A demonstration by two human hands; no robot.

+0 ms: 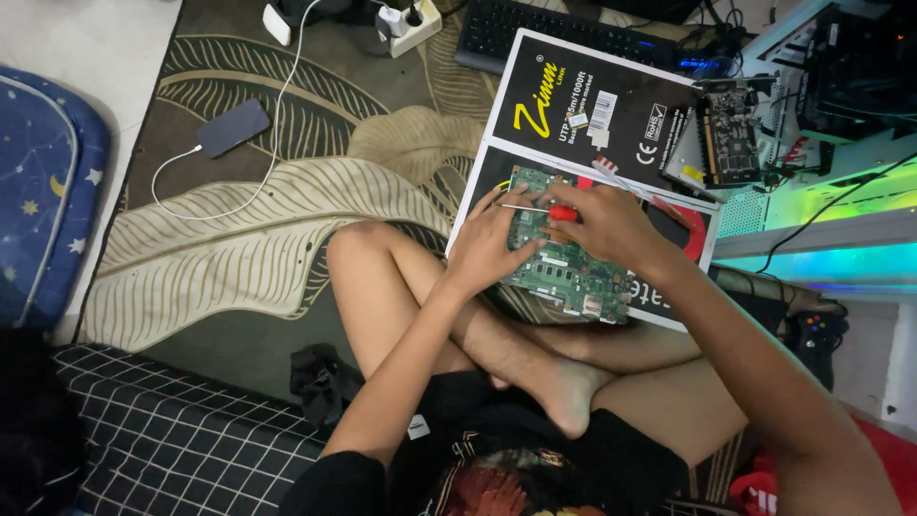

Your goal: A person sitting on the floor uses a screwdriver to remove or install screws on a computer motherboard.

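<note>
Left hand [485,244]: rests flat on the green circuit board [570,268], fingers spread over its left part, holding it down.
Right hand [607,227]: closed around a screwdriver [535,209] with a red handle; the thin metal shaft points left, its tip near the left hand's fingertips.
Circuit board: lies on a black cardboard box [592,105] propped across the person's crossed legs.
Second board [728,134]: dark, lying just beyond the box's far right corner.
Floor: a leaf-patterned rug [248,220] carries a phone [233,127] on a white charging cable, well apart from the hands.
Beyond the box: a black keyboard [535,33] and a white power strip [411,24].
</note>
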